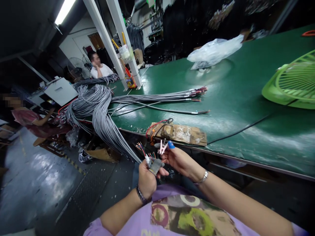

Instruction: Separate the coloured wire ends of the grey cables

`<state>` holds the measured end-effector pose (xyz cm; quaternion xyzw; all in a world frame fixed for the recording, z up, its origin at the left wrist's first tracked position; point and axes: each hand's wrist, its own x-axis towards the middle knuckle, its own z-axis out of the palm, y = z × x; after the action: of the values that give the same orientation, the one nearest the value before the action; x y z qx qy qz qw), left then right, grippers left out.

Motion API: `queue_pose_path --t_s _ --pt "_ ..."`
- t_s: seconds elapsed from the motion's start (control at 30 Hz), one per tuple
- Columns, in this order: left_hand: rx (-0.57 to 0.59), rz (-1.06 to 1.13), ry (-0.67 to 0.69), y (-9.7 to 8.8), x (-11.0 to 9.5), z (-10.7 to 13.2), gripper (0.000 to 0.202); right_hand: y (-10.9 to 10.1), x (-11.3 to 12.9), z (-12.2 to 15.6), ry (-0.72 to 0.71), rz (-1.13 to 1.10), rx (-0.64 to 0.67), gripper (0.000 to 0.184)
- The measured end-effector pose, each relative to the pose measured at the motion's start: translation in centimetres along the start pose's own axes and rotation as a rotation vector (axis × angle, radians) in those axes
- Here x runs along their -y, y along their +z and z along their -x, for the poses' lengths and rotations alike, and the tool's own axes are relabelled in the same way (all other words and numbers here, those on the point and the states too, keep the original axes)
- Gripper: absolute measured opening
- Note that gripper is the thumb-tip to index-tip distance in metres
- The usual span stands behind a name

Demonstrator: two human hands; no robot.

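My left hand [147, 178] is closed around the end of a grey cable, whose fanned, multicoloured wires [140, 149] stick up above the fist. A dark grey wrap [155, 166] covers what looks like the thumb. Just to the right, my right hand [179, 161] pinches a small pink clip [162, 147] shaped like a clothes peg, close to the wires. Blue tape [171, 145] is wound around one of its fingertips. Whether the clip touches the wires I cannot make out. From the left hand, grey cables [108, 126] run up to a large pile on the table.
A worn wooden block [187, 133] with red and black leads lies at the green table's [236, 131] front edge. Bundled cables [157, 97], a plastic bag [216, 50] and a green fan [292, 82] rest farther back. Two people [102, 70] sit beyond the pile and at left.
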<state>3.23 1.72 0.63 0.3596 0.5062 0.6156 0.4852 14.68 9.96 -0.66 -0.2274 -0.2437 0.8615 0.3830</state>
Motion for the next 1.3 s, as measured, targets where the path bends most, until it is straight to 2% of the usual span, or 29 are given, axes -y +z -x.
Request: queue_pose_path --t_s 0.17,0.43,0.63,0.8,0.93,1.1,1.3 --pt "0.014 0.03 -0.039 0.7 0.2 -0.9 0.019 0.6 -0.1 -0.7 -0.049 0.011 0.065 0.034" --pt "0.017 -0.04 -0.068 0.7 0.5 -1.2 0.026 0.7 -0.6 -1.3 -0.074 -0.095 -0.027 0.035" --pt "0.017 -0.061 -0.075 0.6 0.7 -1.2 0.027 0.9 -0.6 -1.2 -0.098 -0.05 -0.014 0.035" --pt "0.01 -0.04 -0.057 0.1 0.6 -0.6 0.029 -0.1 -0.8 -0.5 -0.033 -0.036 0.036 0.043" --pt "-0.006 -0.055 -0.039 -0.6 0.7 -0.1 0.029 -1.1 -0.9 1.2 -0.02 0.096 0.076 0.039" --pt "-0.044 -0.116 -0.021 -1.0 1.5 0.0 0.03 -0.6 -1.0 3.1 -0.123 0.374 0.113 0.029" --pt "0.03 -0.207 -0.016 -1.2 1.5 0.2 0.032 0.4 -1.0 2.9 -0.211 0.468 0.054 0.022"
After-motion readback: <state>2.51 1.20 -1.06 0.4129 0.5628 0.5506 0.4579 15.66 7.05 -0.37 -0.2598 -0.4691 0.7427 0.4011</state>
